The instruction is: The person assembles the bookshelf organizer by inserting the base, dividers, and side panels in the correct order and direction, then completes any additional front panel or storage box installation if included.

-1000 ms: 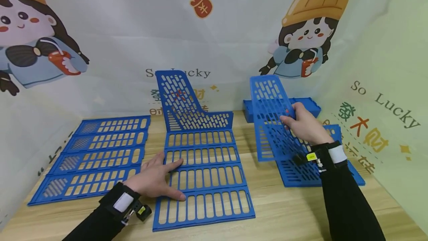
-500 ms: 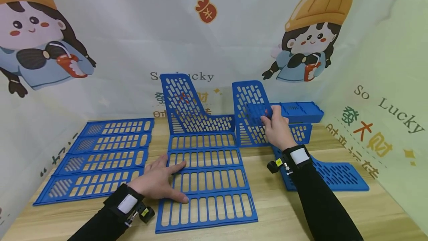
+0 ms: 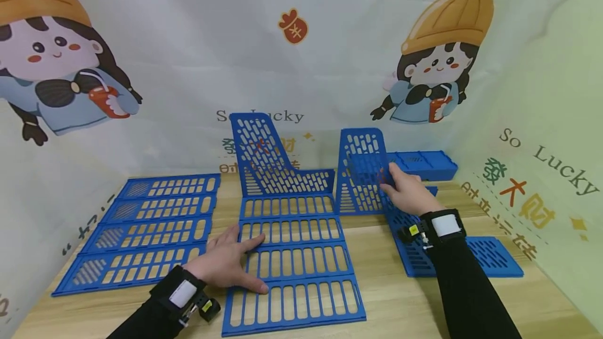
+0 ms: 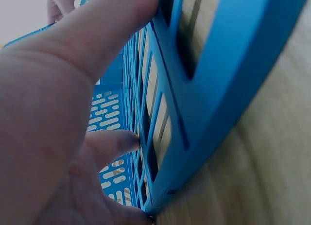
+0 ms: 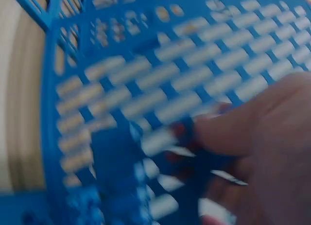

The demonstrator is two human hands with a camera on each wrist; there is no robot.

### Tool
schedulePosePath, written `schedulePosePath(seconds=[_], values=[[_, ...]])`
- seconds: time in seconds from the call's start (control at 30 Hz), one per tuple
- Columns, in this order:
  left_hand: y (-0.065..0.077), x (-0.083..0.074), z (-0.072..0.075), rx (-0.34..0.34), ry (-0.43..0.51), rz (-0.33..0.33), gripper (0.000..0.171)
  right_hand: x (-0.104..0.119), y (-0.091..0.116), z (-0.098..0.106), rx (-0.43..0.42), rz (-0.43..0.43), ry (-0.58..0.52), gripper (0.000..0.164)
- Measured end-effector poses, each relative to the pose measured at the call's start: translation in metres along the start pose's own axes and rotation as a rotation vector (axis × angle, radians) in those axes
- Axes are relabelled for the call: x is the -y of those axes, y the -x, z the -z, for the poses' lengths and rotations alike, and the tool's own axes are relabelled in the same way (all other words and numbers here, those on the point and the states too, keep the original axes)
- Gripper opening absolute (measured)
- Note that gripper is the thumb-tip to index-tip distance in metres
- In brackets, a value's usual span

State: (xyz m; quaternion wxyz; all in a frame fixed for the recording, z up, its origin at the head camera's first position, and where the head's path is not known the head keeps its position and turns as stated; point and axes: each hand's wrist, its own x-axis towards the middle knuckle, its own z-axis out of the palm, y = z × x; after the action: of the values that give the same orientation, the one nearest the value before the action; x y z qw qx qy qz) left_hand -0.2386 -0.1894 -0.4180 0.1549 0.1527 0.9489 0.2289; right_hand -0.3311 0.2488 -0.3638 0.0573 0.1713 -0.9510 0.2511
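In the head view my left hand lies with spread fingers on the near left part of a flat blue slatted panel, its sections joined in rows. A tall, perforated, L-shaped blue side panel stands upright at that panel's back edge. My right hand grips a second perforated side panel by its inner edge, thumb on the near face. This one stands upright just right of the slatted panel's back corner. The right wrist view shows its slots close up, blurred.
Another slatted blue panel lies flat at the left. At the right, a perforated side panel lies on the table, partly behind the right arm. Folded blue panels form a block at the back right, against the printed cloth backdrop.
My right hand has carried the side panel left from above the flat one on the right and stood it upright, then shifted it slightly right. The left hand has stayed in place.
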Motion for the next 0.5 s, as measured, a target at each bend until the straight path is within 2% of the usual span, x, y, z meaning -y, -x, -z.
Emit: schedulePosePath(seconds=[0.1,0.2,0.33,0.5], values=[[-0.0004,0.0014,-0.0001,0.006,-0.002,-0.008,0.132,-0.0075,0.0076,0.0055,0.084,-0.032,0.118,0.015],[-0.0008,0.0034,0.0022,-0.017,-0.027,0.015,0.146,-0.0115,0.0106,0.0076,0.124,-0.058,0.187,0.017],[-0.0001,0.0053,0.0055,-0.017,-0.062,0.054,0.150,-0.0121,0.0086,0.0073,0.141,-0.078,0.195,0.020],[0.0004,0.0072,0.0067,-0.019,-0.077,0.052,0.149,-0.0104,0.0042,0.0057,0.131,-0.088,0.182,0.022]])
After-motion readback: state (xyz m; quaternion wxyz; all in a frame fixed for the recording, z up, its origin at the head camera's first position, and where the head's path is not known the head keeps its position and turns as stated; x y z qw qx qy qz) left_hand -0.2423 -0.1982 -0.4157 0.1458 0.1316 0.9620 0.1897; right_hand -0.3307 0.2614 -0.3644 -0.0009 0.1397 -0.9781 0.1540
